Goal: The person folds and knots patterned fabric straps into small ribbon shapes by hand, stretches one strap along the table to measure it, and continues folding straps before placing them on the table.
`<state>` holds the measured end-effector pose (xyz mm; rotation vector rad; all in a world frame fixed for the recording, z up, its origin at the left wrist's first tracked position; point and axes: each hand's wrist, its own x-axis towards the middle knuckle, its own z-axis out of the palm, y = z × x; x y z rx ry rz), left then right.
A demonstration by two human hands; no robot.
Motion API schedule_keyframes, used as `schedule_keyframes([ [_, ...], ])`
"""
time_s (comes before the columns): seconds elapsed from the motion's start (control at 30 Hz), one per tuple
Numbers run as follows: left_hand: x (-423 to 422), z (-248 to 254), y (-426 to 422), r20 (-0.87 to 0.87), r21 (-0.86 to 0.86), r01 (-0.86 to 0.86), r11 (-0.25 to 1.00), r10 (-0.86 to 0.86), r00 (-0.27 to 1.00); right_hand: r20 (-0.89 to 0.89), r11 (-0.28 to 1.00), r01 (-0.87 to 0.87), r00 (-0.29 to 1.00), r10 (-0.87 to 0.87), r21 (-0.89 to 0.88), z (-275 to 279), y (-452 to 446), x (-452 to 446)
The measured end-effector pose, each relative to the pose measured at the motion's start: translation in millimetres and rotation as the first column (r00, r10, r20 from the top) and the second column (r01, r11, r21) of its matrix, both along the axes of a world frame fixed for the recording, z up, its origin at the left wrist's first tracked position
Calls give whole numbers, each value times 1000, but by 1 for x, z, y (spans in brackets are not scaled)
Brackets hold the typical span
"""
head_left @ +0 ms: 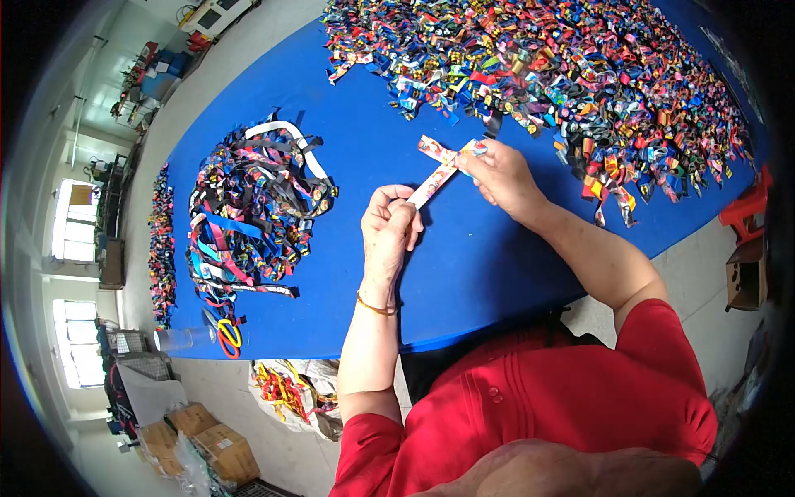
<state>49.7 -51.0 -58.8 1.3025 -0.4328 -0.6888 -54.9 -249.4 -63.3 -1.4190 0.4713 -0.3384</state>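
A pale ribbon strip with a pink and red print (432, 185) is stretched between my two hands above the blue table (356, 273). My left hand (391, 222) pinches its lower end. Near the upper end, my right hand (495, 176) has thumb and fingers closed on the ribbon where it crosses itself, and a short printed end sticks out to the upper left. A tangled heap of long ribbons (248, 207) lies left of my hands. Beyond them spreads a large pile of short, colourful ribbon pieces (538, 74).
Scissors with red and yellow handles (229, 335) and a clear cup (184, 339) are at the table's near left edge. A narrow row of ribbon pieces (161, 248) runs along the left edge. On the floor are a white sack (327, 418), cardboard boxes (224, 451) and a red stool (749, 207).
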Motion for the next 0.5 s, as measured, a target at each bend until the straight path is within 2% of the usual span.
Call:
schedule_keyframes([
  [0.5, 1, -2, 0, 5, 5, -28, 1000, 28, 1000, 22, 999, 28, 999, -28, -40, -3, 2, 2],
])
